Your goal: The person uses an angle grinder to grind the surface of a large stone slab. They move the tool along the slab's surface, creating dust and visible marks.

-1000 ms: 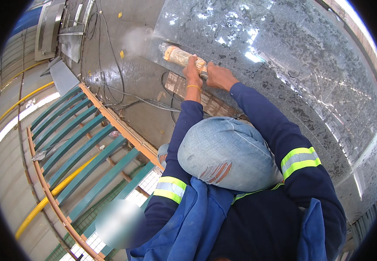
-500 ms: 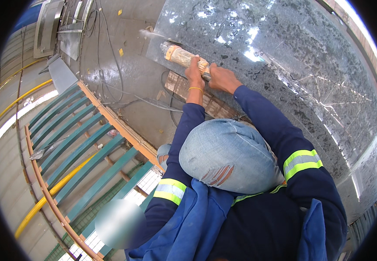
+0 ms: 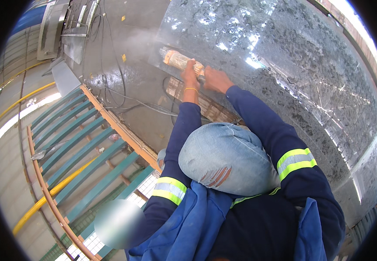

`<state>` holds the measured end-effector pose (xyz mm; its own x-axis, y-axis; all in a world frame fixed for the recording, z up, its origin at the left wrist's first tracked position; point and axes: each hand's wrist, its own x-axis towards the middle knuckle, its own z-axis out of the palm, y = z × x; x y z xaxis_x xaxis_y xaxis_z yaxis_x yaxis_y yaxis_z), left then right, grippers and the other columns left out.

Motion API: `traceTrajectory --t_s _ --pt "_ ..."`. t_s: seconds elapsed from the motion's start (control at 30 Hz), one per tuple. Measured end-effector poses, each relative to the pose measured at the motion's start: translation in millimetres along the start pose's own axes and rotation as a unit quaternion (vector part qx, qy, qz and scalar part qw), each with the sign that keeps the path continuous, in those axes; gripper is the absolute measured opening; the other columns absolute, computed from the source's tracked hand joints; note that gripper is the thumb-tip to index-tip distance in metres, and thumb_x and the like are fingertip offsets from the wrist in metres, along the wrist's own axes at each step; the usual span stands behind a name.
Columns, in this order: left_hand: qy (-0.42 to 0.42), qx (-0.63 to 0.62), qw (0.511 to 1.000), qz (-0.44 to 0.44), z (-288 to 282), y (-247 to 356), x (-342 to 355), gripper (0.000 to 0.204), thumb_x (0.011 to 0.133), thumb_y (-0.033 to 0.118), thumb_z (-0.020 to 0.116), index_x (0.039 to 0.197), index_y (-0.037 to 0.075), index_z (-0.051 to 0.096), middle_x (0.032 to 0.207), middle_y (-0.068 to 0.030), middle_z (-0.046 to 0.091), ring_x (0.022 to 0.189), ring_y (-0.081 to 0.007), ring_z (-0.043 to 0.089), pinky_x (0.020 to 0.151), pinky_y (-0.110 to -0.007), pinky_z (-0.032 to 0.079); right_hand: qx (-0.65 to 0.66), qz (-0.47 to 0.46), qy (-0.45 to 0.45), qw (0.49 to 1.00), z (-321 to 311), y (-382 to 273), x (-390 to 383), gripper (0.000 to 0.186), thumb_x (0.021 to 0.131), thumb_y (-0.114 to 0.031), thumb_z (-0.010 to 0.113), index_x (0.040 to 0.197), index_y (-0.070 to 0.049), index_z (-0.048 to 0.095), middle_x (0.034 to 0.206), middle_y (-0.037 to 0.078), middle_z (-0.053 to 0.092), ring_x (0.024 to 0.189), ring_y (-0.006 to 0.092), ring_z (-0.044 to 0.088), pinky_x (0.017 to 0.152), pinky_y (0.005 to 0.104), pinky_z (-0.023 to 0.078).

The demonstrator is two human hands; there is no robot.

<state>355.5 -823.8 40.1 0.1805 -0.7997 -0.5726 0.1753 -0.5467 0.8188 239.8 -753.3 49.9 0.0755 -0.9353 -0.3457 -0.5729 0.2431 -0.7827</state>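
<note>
Both my hands hold an angle grinder [image 3: 176, 59] with a pale, tape-wrapped body and orange parts. My left hand [image 3: 190, 75] is wrapped round the middle of its body, a yellow band at the wrist. The rear end of the grinder is gripped by my right hand [image 3: 216, 80]. Its head lies at the left edge of a large grey mottled slab [image 3: 293, 56] with a wet-looking, shiny surface. Pale dust [image 3: 143, 41] spreads from the head over the floor. The disc itself is hard to make out.
A worn wooden plank [image 3: 214, 105] lies beside the slab, in front of my bent knee [image 3: 227, 156]. Cables [image 3: 121, 80] run over the grey floor. On the left stands a slatted green frame [image 3: 88, 145] with orange rails, and metal sheets [image 3: 73, 45] lie at the far left.
The grinder and both hands have shifted slightly left along the slab. The dust, a narrow jet before, is now a wider cloud. The whole view has tilted a little.
</note>
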Motion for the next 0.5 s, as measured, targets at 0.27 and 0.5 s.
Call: traceTrajectory --t_s 0.27,0.5 --pt "-0.007 0.005 1.0 0.001 4.7 -17.4 -32.8 0.037 0.087 0.022 0.073 0.113 -0.001 0.063 0.098 -0.0078 0.064 0.085 -0.0215 0.066 0.074 -0.04 0.054 -0.02 0.01 -0.008 1.0 -9.4 8.7 -37.1 0.035 0.079 -0.011 0.065 0.107 0.006 0.053 0.096 0.03 0.071 0.092 0.0444 0.071 0.078 0.0517 0.056" --pt "-0.009 -0.004 1.0 0.004 -0.3 -20.3 -11.8 0.036 0.086 0.025 0.073 0.11 0.0 0.063 0.095 -0.0077 0.065 0.083 -0.0215 0.066 0.073 -0.039 0.054 -0.01 0.0 0.003 1.0 -1.1 12.2 -22.8 0.035 0.08 -0.011 0.064 0.108 0.007 0.053 0.097 0.03 0.071 0.093 0.0444 0.071 0.078 0.0517 0.056"
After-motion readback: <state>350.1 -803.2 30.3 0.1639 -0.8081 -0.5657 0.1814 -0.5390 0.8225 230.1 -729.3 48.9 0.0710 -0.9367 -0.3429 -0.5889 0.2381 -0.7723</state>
